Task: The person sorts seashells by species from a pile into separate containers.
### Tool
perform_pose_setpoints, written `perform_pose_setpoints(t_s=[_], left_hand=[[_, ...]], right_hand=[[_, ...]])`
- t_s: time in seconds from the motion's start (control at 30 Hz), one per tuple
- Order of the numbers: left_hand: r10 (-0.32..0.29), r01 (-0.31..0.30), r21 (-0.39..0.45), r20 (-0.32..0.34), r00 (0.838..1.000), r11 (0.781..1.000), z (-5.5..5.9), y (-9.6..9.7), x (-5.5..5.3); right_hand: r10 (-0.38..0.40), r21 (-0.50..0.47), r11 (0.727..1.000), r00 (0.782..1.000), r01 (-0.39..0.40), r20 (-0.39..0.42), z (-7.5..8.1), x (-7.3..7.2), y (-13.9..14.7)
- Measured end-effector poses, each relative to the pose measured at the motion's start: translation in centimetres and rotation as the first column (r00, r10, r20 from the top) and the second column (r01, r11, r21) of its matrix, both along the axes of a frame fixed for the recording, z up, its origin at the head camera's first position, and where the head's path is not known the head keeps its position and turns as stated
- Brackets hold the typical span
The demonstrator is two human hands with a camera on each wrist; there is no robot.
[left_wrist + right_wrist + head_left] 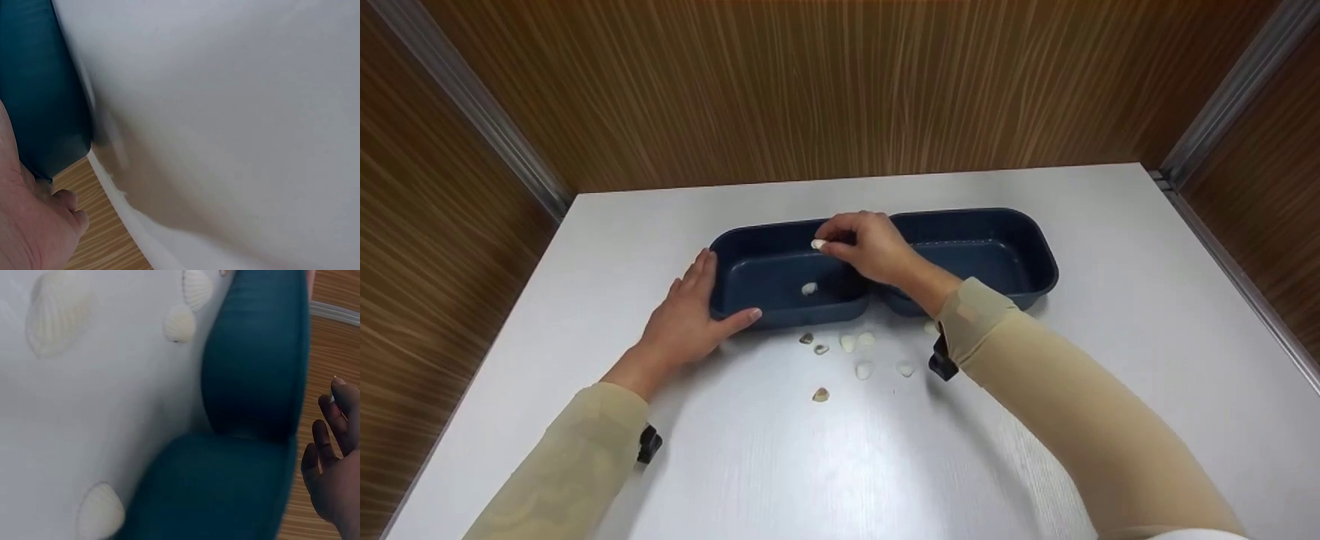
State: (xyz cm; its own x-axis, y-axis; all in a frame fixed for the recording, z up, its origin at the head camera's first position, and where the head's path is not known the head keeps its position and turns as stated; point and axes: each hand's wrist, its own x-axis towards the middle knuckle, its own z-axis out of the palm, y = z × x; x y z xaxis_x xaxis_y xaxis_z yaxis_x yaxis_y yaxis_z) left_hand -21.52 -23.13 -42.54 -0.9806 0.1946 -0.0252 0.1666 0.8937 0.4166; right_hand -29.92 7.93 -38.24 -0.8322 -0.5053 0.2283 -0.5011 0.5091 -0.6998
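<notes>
Above the left hollow of one smooth, dark-blue, two-hollow tray (817, 315), the right hand (874, 251) pinches one pale shell (817, 244); the left hand (682, 315) rests, fingers extended, against the tray's left end; one whitish shell (809, 288) lies inside the left hollow; nearer, five white shells (863, 370), some visibly ribbed, and three brownish shells (820, 394) dot the white table (780, 465); wood-grained panels (855, 90) stand left, right and far.

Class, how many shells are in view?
10: one shell pinched by the right hand, one in the left compartment, seven on the table in front, one beside the right sleeve. More may be hidden.
</notes>
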Motion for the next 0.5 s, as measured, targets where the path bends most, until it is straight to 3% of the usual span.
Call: perform_pose_setpoints(t_s=[0.23,0.5], left_hand=[[-0.007,0.007,0.01,-0.015,1.0,1.0,-0.1,0.0,-0.1],[-0.023,0.023,0.009,-0.002,1.0,1.0,0.0,0.1,-0.4]], right_hand=[[-0.011,0.048,0.999,1.0,0.012,-0.017,-1.1,-0.3,-0.2],[-0.004,0.099,0.995,0.999,0.008,-0.042,-1.2,-0.2,0.2]])
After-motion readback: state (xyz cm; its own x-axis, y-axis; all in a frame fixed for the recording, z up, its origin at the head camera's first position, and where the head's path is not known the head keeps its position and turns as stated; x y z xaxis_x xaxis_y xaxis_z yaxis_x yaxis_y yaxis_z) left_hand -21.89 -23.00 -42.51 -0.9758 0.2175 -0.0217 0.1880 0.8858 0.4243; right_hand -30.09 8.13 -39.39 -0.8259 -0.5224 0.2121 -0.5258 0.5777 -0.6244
